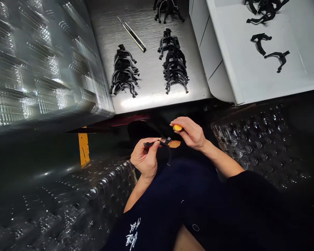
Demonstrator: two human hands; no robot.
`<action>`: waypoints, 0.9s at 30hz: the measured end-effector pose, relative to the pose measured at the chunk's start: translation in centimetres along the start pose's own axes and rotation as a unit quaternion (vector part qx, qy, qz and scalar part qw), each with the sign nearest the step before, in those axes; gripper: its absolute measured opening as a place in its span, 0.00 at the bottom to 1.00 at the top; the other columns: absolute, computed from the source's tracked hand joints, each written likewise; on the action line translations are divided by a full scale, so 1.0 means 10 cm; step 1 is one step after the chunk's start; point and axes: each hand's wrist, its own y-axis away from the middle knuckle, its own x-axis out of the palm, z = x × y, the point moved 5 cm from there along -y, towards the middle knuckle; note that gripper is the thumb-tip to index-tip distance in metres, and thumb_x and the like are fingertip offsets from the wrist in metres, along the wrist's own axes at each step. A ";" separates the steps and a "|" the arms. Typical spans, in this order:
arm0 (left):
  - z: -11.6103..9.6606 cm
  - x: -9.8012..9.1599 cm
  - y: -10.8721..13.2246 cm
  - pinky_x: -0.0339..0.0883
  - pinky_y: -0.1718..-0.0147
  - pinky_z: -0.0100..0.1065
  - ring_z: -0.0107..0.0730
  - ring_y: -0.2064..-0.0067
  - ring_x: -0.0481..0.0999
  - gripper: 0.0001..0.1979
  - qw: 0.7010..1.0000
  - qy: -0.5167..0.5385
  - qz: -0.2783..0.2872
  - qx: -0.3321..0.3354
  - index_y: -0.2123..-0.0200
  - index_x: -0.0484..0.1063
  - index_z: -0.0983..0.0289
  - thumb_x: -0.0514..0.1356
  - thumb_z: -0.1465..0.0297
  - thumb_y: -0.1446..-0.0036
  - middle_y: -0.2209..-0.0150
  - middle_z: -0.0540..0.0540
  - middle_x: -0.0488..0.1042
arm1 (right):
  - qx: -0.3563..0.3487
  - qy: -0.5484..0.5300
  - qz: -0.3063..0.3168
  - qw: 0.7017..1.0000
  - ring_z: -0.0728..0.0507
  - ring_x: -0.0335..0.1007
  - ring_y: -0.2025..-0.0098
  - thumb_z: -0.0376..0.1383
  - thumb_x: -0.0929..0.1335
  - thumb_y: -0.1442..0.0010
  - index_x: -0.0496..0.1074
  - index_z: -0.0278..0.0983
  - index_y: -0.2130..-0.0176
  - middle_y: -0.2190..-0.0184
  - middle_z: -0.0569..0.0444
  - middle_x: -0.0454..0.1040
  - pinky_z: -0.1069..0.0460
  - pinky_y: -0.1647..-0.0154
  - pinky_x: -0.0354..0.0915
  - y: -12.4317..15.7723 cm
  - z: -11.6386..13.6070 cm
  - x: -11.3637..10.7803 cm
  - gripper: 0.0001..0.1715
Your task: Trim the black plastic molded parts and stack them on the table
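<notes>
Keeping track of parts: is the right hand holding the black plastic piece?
No, the left hand holds the black plastic piece, while the right hand grips a yellow handle.

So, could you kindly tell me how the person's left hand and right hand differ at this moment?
The left hand pinches a black plastic clip between thumb and fingers, while the right hand holds a small yellow object at its fingertips. The left hand also sits lower in view than the right hand. Both are bare and raised close together above dark clothing.
</notes>
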 end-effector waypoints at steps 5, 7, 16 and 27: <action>-0.01 0.03 0.01 0.77 0.68 0.29 0.29 0.66 0.82 0.02 0.999 0.037 -0.004 -0.004 0.63 0.78 0.61 0.68 0.73 0.39 0.66 0.49 0.80 | 0.074 -0.011 -0.004 0.997 0.40 0.78 0.51 0.35 0.66 0.30 0.72 0.39 0.45 0.56 0.48 0.82 0.44 0.49 0.75 0.02 -0.14 -0.06 0.15; -0.01 0.05 0.01 0.76 0.69 0.29 0.28 0.67 0.82 0.02 0.999 0.044 -0.003 -0.008 0.63 0.78 0.61 0.67 0.72 0.38 0.66 0.49 0.80 | 0.081 -0.010 -0.003 0.997 0.40 0.78 0.52 0.36 0.66 0.30 0.72 0.39 0.45 0.56 0.47 0.82 0.44 0.50 0.75 0.01 -0.11 -0.07 0.15; 0.05 0.07 0.01 0.75 0.71 0.28 0.28 0.68 0.81 0.05 0.998 0.056 -0.005 -0.036 0.64 0.77 0.61 0.68 0.67 0.39 0.67 0.49 0.79 | 0.117 -0.086 0.009 0.989 0.41 0.78 0.52 0.37 0.67 0.31 0.71 0.39 0.45 0.55 0.48 0.81 0.45 0.49 0.75 0.02 -0.10 -0.09 0.15; 0.09 0.07 -0.01 0.77 0.66 0.30 0.29 0.65 0.82 0.01 0.999 0.024 0.019 -0.021 0.64 0.78 0.61 0.68 0.71 0.39 0.67 0.50 0.80 | 0.190 -0.185 0.015 0.964 0.42 0.75 0.57 0.45 0.68 0.34 0.71 0.39 0.52 0.61 0.50 0.77 0.46 0.54 0.73 0.04 -0.02 -0.13 0.15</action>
